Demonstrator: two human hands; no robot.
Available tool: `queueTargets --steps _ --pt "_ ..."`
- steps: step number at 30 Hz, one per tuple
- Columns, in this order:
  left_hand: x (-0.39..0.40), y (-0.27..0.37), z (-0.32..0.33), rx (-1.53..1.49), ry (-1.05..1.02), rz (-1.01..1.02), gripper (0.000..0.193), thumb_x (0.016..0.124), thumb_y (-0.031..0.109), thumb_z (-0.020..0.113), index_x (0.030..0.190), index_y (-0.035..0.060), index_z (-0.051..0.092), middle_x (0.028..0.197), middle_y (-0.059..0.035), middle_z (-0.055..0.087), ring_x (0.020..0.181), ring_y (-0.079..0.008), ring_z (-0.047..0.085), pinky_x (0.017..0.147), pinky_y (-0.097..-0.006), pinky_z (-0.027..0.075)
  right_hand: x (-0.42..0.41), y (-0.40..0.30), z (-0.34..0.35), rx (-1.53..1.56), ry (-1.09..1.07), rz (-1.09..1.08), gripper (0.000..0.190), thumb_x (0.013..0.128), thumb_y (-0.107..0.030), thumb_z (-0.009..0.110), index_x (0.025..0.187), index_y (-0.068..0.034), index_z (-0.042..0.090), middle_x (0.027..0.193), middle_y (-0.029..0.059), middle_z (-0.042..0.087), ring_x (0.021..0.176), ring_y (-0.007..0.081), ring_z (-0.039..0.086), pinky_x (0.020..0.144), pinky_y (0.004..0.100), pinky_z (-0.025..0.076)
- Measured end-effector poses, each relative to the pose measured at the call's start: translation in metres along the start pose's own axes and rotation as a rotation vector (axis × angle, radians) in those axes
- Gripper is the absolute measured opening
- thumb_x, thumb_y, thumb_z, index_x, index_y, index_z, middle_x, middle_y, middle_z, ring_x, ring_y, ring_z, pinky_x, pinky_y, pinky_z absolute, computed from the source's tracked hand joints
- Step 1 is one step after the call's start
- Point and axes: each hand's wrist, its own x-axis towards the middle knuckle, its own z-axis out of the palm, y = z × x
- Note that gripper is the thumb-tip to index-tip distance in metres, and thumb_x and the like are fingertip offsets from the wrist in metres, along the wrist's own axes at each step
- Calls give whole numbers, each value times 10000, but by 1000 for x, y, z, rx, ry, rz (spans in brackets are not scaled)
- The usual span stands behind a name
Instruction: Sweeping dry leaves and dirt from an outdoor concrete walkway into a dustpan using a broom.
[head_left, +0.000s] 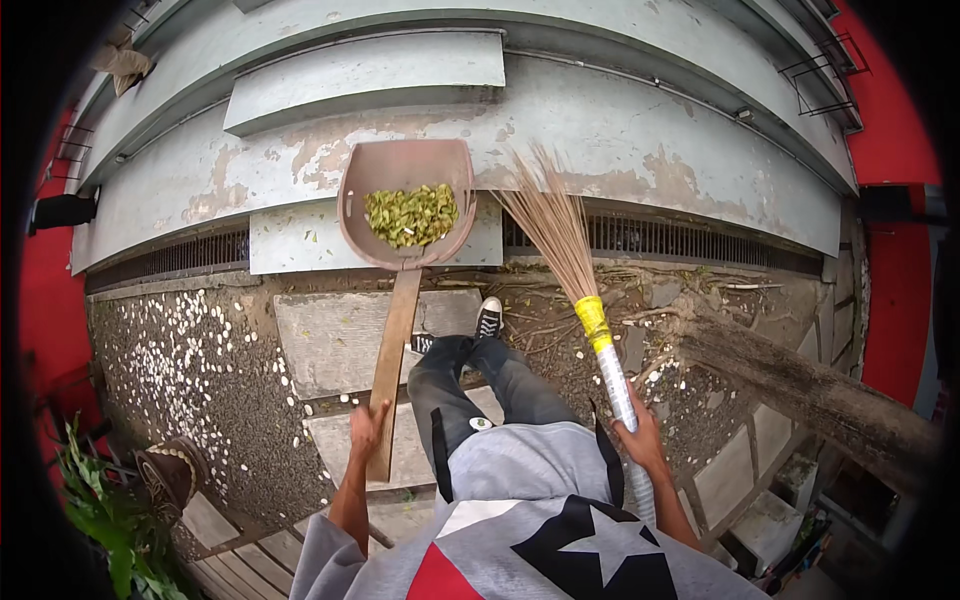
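My left hand (366, 429) grips the flat wooden handle (394, 360) of a reddish-brown dustpan (406, 161). A heap of green and yellowish leaves (412, 216) lies in the pan. My right hand (639, 431) is closed around the white-wrapped handle (616, 382) of a stick broom. Yellow tape (593, 321) binds the broom where its long thin bristles (555, 232) begin. Those bristles point away from me, to the right of the pan and apart from it.
A peeling pale wall-like ledge (450, 150) runs across ahead, above a dark drain grate (705, 244). Concrete slabs (360, 322) lie under and beside my feet. White pebbles (187, 345) scatter leftward. A tree trunk (787, 382) with spreading roots stands right; a brown pot (172, 472) sits lower left.
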Motion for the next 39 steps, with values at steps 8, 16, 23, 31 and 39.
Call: queueTargets --steps 8,16,23,31,39 --pt "-116 -96 -13 130 -165 -231 788 854 663 541 930 -118 618 992 -365 601 995 -484 567 879 -517 443 -75 90 50 108 -133 -46 807 792 -9 634 1510 -180 309 1131 139 660 648 159 632 568 313 521" --pt "-141 -178 3 239 -281 -295 895 833 735 486 988 -133 638 1047 -369 603 1058 -494 559 965 -504 425 -30 100 102 -90 93 63 782 791 -69 622 1506 -152 316 846 122 636 596 158 605 555 336 518" --pt "-112 -197 1 241 -341 -249 908 800 750 525 981 -131 647 1022 -350 626 1017 -464 611 884 -489 495 47 -32 151 -49 -78 231 760 801 -164 633 1494 -143 320 801 167 686 549 237 664 545 392 562" --pt "-66 -185 -15 311 -394 -194 809 820 708 540 994 -70 674 1052 -300 648 1027 -434 629 873 -472 523 7 -63 228 -27 -152 186 802 764 -213 722 1478 -147 364 824 147 693 552 202 651 568 345 544" --pt "-25 -166 -29 264 -463 -175 453 887 378 555 1067 -17 684 1134 -284 631 1100 -411 609 931 -460 507 -17 -61 225 -86 -29 237 798 776 -165 636 1503 -157 307 813 164 686 551 232 659 584 384 555"
